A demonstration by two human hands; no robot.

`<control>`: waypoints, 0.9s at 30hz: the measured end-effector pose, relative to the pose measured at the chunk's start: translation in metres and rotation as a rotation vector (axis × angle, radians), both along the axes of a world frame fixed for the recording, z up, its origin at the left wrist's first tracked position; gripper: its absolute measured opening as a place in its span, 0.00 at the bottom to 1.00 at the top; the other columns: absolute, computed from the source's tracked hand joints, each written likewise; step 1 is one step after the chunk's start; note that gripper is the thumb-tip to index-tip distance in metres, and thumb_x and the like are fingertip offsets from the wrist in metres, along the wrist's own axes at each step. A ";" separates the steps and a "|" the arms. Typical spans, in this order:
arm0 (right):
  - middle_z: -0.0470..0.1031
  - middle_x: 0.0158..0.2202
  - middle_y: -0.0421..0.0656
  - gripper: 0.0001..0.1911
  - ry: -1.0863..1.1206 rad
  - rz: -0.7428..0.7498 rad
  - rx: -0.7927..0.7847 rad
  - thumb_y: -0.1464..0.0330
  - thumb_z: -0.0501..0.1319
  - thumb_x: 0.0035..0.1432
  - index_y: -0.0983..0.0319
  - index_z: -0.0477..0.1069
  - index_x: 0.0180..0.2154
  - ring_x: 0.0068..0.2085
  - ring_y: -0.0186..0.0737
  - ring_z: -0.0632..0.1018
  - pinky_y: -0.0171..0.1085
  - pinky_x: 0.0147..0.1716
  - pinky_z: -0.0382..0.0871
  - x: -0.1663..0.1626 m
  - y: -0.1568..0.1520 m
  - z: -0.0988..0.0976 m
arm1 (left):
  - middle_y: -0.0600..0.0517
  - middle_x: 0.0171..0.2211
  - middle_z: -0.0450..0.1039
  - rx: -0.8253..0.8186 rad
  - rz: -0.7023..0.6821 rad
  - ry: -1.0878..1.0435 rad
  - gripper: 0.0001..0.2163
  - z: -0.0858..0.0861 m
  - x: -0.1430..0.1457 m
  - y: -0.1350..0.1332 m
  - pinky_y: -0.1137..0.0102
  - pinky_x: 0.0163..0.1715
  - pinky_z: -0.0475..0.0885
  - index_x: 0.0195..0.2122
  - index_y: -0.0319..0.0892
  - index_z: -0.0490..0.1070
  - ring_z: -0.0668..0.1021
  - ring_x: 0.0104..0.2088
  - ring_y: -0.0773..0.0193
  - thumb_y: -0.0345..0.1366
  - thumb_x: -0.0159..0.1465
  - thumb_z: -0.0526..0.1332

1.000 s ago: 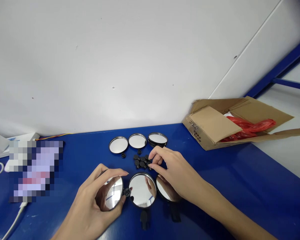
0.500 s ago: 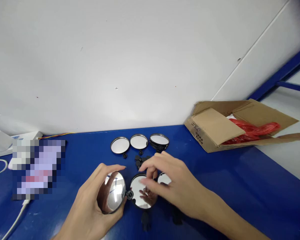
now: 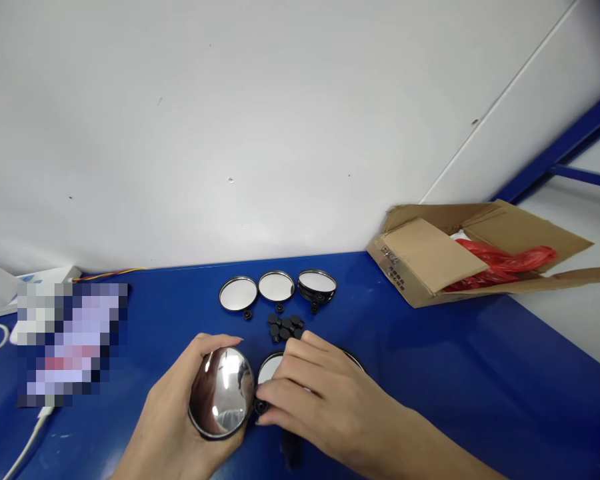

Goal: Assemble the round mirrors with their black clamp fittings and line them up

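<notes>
My left hand (image 3: 175, 417) is wrapped round a small round convex mirror (image 3: 220, 393) and holds it tilted up off the blue table (image 3: 430, 360). My right hand (image 3: 315, 400) reaches across to the mirror's right edge, fingertips pinched on a small black part (image 3: 261, 405) at its mount. Under that hand lies a second round mirror (image 3: 270, 367), mostly covered, and the rim of a third (image 3: 354, 360) shows beyond the knuckles. A heap of small black caps (image 3: 285, 327) sits just past the hands.
Three more round mirrors (image 3: 276, 287) lie in a row at the back of the table, near the white wall. An open cardboard box (image 3: 430, 257) with a red bag stands at the right. White cables and a blurred patch (image 3: 70, 343) are at the left.
My right hand left the heap of black caps and came back to the mirror's right edge. My left hand tilted the mirror more upright.
</notes>
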State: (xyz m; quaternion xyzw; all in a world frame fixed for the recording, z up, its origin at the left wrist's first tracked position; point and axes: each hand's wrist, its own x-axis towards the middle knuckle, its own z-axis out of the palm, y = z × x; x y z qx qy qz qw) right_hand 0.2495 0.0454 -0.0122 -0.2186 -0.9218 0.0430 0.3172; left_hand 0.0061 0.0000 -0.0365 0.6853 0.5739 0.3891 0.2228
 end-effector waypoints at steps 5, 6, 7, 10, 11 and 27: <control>0.78 0.35 0.40 0.11 0.054 -0.053 0.002 0.66 0.61 0.83 0.63 0.80 0.46 0.37 0.40 0.73 0.43 0.43 0.66 0.004 0.005 0.002 | 0.52 0.49 0.82 -0.097 0.025 -0.142 0.32 -0.002 -0.001 0.004 0.68 0.34 0.84 0.70 0.57 0.67 0.86 0.38 0.58 0.43 0.66 0.74; 0.79 0.35 0.41 0.11 0.075 -0.080 -0.013 0.66 0.60 0.83 0.64 0.80 0.47 0.37 0.40 0.73 0.43 0.43 0.66 0.006 0.009 0.003 | 0.51 0.48 0.82 -0.111 0.030 -0.175 0.34 -0.004 -0.002 0.006 0.69 0.29 0.82 0.72 0.57 0.65 0.85 0.33 0.61 0.44 0.67 0.74; 0.80 0.36 0.41 0.11 0.105 -0.116 -0.029 0.66 0.60 0.83 0.64 0.79 0.47 0.37 0.40 0.74 0.43 0.44 0.66 0.008 0.013 0.003 | 0.51 0.47 0.82 -0.117 0.036 -0.202 0.36 -0.006 -0.003 0.008 0.71 0.24 0.79 0.74 0.57 0.62 0.81 0.27 0.64 0.45 0.67 0.74; 0.81 0.37 0.41 0.08 0.201 -0.265 -0.042 0.67 0.63 0.82 0.62 0.79 0.47 0.38 0.40 0.75 0.43 0.44 0.66 0.015 0.028 0.000 | 0.50 0.53 0.79 -0.089 0.055 -0.236 0.34 -0.012 -0.006 0.014 0.72 0.21 0.76 0.73 0.58 0.61 0.77 0.24 0.70 0.43 0.69 0.72; 0.81 0.37 0.40 0.07 0.217 -0.322 -0.040 0.68 0.64 0.81 0.61 0.79 0.46 0.39 0.40 0.76 0.44 0.44 0.66 0.017 0.032 -0.001 | 0.50 0.55 0.78 -0.088 0.060 -0.237 0.33 -0.013 -0.007 0.014 0.72 0.22 0.77 0.73 0.58 0.61 0.77 0.25 0.70 0.44 0.70 0.72; 0.84 0.33 0.38 0.05 0.106 -0.578 -0.218 0.67 0.72 0.74 0.57 0.84 0.41 0.39 0.44 0.80 0.46 0.44 0.61 0.013 0.050 -0.015 | 0.51 0.54 0.77 -0.175 0.012 -0.251 0.25 -0.010 -0.006 0.008 0.71 0.26 0.77 0.71 0.60 0.61 0.77 0.29 0.67 0.45 0.76 0.65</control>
